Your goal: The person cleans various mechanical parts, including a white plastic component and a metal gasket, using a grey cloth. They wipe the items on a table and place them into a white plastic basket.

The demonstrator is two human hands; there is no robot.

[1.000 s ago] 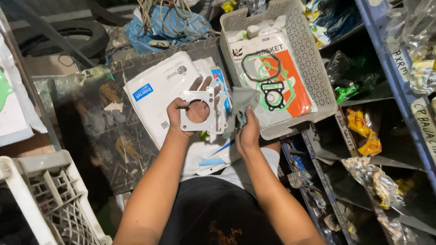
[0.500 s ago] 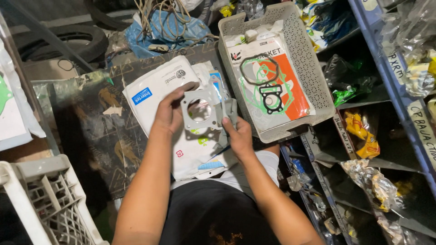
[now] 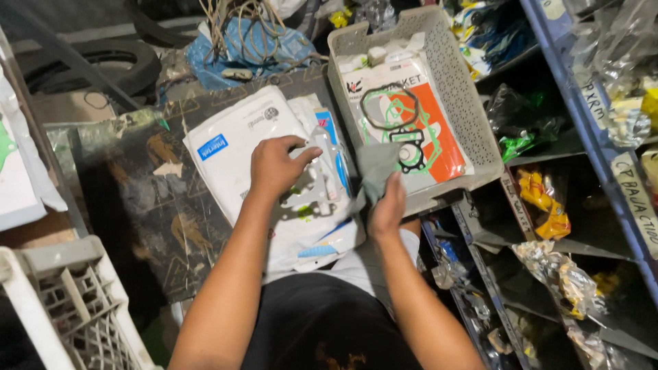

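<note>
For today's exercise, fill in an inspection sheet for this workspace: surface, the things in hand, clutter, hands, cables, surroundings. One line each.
Surface: dark worn board with peeling patches, partly covered by packets.
Things in hand: pale flat gasket with a round hole, under the left hand; grey cloth in the right hand.
Clutter: white flat packets stacked on the board; grey perforated basket holding a gasket set card.
Hands: left hand grips the gasket from above; right hand pinches the cloth.
Cables: tangled cords above a blue bag.
Surroundings: shelf rack with bagged parts at right; tyre at upper left; white crate at lower left.
</note>
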